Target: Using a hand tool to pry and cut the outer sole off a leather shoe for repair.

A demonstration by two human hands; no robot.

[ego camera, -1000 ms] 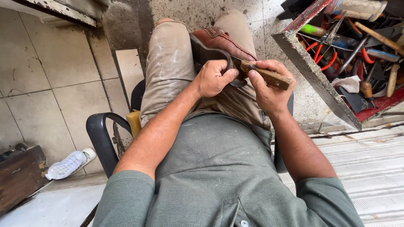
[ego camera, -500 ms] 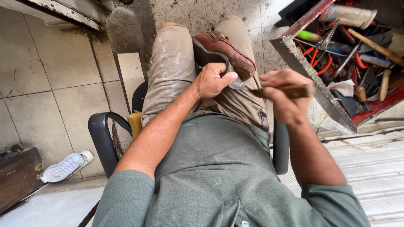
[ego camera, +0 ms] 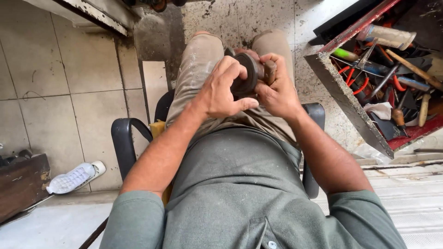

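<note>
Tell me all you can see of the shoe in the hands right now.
The brown shoe, leather by its look, is held over the lap with its dark sole edge facing the camera. The left hand wraps its near side; the right hand clasps the other, pressing a wooden-handled tool against it. Most of the upper is hidden.

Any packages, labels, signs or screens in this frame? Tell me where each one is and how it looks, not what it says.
No signs or screens show.
Tube: lies at the top of the red tool tray, on the right; a pale cylinder with a wrapper too blurred to tell.
Both hands are on a brown shoe over the lap; no label shows on it.
</note>
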